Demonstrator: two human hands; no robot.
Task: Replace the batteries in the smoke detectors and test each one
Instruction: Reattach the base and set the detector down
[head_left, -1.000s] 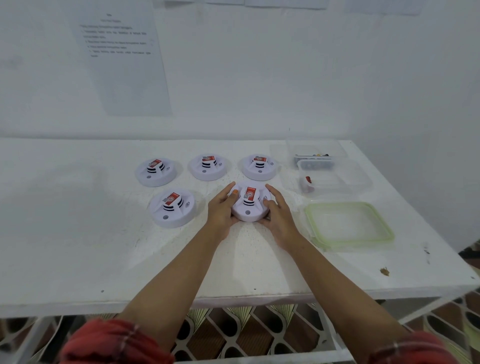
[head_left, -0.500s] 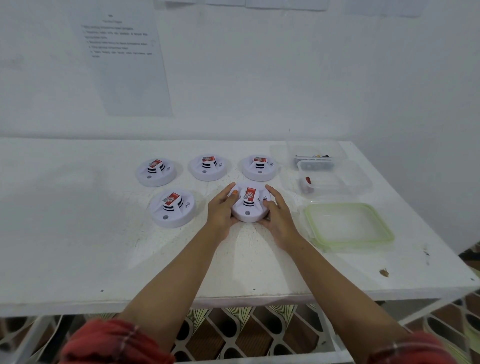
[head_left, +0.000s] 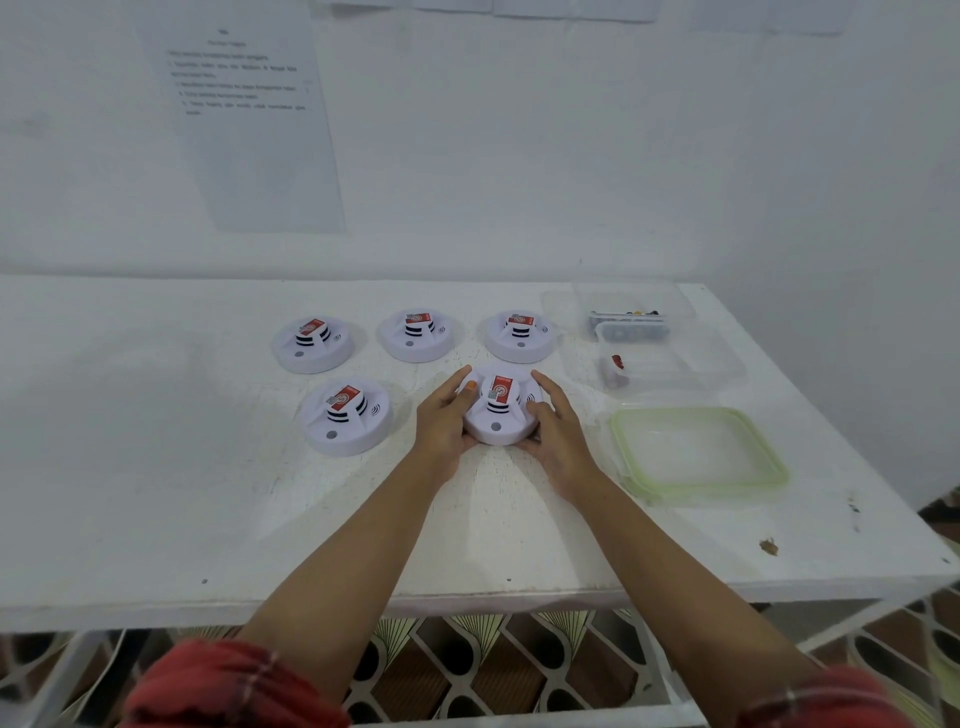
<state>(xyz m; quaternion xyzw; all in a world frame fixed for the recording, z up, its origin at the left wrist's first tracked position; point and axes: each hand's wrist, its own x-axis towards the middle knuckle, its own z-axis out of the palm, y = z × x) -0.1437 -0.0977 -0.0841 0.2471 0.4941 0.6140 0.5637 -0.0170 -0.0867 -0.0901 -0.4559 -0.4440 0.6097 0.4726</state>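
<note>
— White plastic all round: five smoke detectors on a white table (head_left: 208, 493). Three stand in a far row, the far-left detector (head_left: 311, 343), the far-middle detector (head_left: 417, 335) and the far-right detector (head_left: 521, 335). The near-left detector (head_left: 347, 415) stands in front of them, well apart from the hands.

— And the fifth?

— That's the held detector (head_left: 498, 410), near the middle, resting on the table with its red label up. The left hand (head_left: 447, 421) grasps its left side, thumb laid on top. The right hand (head_left: 558, 431) grasps the right side, fingers curved round the rim.

— What about the boxes on the right?

— Farthest back is the far clear box (head_left: 631, 306), holding a row of small dark things, too blurred for me to name. Touching its near side is the clear tub (head_left: 691, 369), with one small white-and-red piece (head_left: 615, 366) at its left end. Nearest, the green-rimmed lid (head_left: 774, 467) lies flat, just right of the right hand.

— Anything on the wall?

— One printed sheet (head_left: 249, 130), far left, the text too small to read.
</note>
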